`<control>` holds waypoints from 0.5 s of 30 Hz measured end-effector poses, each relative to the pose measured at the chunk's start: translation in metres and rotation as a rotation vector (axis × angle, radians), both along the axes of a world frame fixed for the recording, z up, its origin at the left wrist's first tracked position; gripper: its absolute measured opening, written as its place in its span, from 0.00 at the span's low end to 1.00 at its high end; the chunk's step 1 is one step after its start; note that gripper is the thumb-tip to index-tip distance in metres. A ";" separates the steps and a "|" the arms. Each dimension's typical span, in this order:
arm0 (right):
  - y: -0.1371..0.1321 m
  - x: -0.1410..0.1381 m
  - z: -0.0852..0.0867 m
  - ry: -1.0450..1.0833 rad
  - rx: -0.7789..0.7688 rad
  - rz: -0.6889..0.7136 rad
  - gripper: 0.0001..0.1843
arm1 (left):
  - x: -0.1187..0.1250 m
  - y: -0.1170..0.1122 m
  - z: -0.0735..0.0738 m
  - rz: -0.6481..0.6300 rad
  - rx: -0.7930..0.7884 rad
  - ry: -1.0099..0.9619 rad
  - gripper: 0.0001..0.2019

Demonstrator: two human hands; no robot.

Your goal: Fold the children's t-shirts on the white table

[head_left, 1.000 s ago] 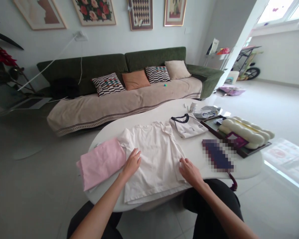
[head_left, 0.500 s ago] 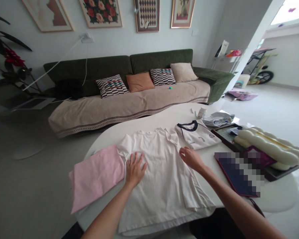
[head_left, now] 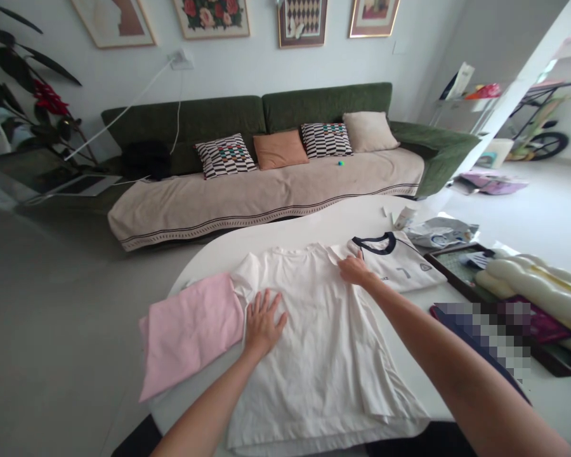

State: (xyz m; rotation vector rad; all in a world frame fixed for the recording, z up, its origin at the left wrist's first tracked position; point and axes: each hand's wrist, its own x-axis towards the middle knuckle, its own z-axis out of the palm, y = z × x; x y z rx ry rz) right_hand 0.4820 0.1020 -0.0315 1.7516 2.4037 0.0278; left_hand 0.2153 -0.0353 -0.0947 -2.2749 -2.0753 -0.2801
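A white T-shirt (head_left: 309, 355) lies spread out on the white table, its neckline away from me and its hem over the near edge. My left hand (head_left: 265, 324) rests flat on the shirt's left side with the fingers spread. At the shirt's right shoulder, my right hand (head_left: 354, 270) has its fingers curled together on the sleeve cloth; the fingertips are partly hidden. A folded pink garment (head_left: 193, 330) touches the shirt's left sleeve. Just beyond my right hand lies a folded white jersey (head_left: 404, 263) with a dark collar and a number 7.
On the table's right stand a dark tray (head_left: 450, 270) bearing a puffy cream object (head_left: 533, 285), a dark blue pouch (head_left: 476, 343) and a crinkled silver packet (head_left: 442, 231). Behind the table is a green sofa (head_left: 323, 98) with several cushions.
My right hand has moved up and away from me along the shirt's right side to the sleeve, which now lies flatter. My left hand stays flat on the shirt. The view has shifted left.
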 end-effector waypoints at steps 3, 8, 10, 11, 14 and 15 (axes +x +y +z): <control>-0.001 0.019 0.011 -0.013 0.036 -0.013 0.12 | 0.001 0.000 0.001 0.003 -0.002 -0.017 0.25; -0.008 0.061 0.020 -0.015 0.181 -0.299 0.18 | 0.001 -0.001 0.002 0.000 -0.001 -0.045 0.25; -0.008 0.070 0.017 0.016 0.188 -0.488 0.17 | 0.002 -0.001 0.004 0.008 -0.004 -0.051 0.25; -0.007 0.071 0.014 0.044 0.197 -0.541 0.18 | 0.002 -0.001 0.004 0.009 -0.006 -0.053 0.25; 0.005 0.061 0.006 0.128 0.253 -0.497 0.19 | 0.002 -0.002 0.005 0.010 -0.013 -0.058 0.25; 0.011 0.056 0.004 0.147 0.266 -0.467 0.19 | 0.002 -0.002 0.006 0.009 -0.015 -0.059 0.25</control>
